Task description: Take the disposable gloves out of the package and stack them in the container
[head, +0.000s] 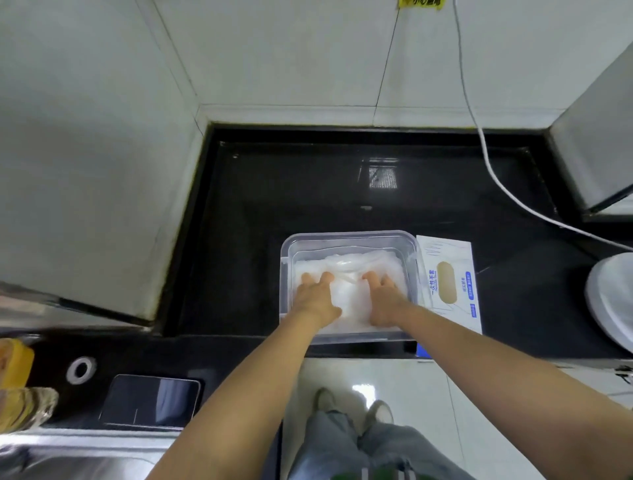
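Translucent white gloves (349, 274) are piled in the clear plastic container (346, 234), which is set on the black worktop (308, 192) near its front edge. Both hands are laid flat on the pile with fingers straight and spread: the left hand (317, 294) on the nine o'clock side, the right hand (385, 299) on the three o'clock side, neither closed round anything. At three o'clock of the container, just beside its wall, the white package (448, 253) is laid flat. Blue characters reading 一次性手套 are printed down it beside a tan oval window; the smaller blue lines nearby cannot be read. At twelve o'clock, high on the tiled wall, a yellow sticker (419, 2) is cut by the frame edge, its dark writing blurred. At seven o'clock a dark phone (150, 399) is laid face up by the sink (68, 455).
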{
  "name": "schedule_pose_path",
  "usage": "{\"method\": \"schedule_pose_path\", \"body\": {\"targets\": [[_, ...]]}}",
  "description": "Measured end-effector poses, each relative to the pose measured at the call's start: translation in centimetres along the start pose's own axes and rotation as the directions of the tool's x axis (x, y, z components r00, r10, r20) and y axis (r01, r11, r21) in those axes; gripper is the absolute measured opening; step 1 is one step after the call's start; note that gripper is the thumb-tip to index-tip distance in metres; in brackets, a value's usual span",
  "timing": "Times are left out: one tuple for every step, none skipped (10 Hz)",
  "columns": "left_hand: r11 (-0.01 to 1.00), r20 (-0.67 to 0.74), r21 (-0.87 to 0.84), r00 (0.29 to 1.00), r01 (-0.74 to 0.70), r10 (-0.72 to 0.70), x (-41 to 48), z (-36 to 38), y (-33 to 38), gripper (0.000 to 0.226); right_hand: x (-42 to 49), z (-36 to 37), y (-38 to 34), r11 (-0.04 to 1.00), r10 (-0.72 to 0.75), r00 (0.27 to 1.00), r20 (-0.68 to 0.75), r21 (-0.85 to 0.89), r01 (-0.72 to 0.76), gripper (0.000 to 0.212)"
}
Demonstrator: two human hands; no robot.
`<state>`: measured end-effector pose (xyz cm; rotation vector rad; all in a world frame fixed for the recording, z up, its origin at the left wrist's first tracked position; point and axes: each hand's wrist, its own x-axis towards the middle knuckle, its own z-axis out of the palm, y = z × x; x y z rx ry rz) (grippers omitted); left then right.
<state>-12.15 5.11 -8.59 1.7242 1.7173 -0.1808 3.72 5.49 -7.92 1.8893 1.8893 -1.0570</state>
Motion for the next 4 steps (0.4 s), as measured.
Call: {"method": "schedule_pose_path", "body": {"targets": [[0.999, 0.005, 0.030, 1.000, -0.026, 0.026, -0.5, 0.3, 1.3, 0.064, -1.0, 0.0, 1.1, 0.999, 0.051, 0.998, 0.029, 0.012, -0.052, 0.087], [0.997, -0.006, 0.070, 1.000, -0.028, 0.029, -1.3, 0.4, 2.1, 0.058, -2.3, -0.3, 1.8, 0.998, 0.053, 0.998, 0.042, 0.039, -0.055, 0.085], [0.994, 0.008, 0.109, 1.000, -0.020, 0.019, -2.4, 0.2, 2.8, 0.055, -3.6, -1.0, 2.0, 0.998, 0.006, 0.999, 0.033, 0.068, -0.009, 0.071], [0.989, -0.035, 0.149, 0.999, -0.018, 0.023, -3.7, -0.6, 3.7, 0.051, -5.2, -2.8, 1.8, 0.994, -0.081, 0.996, -0.027, 0.075, 0.083, 0.055]]}}
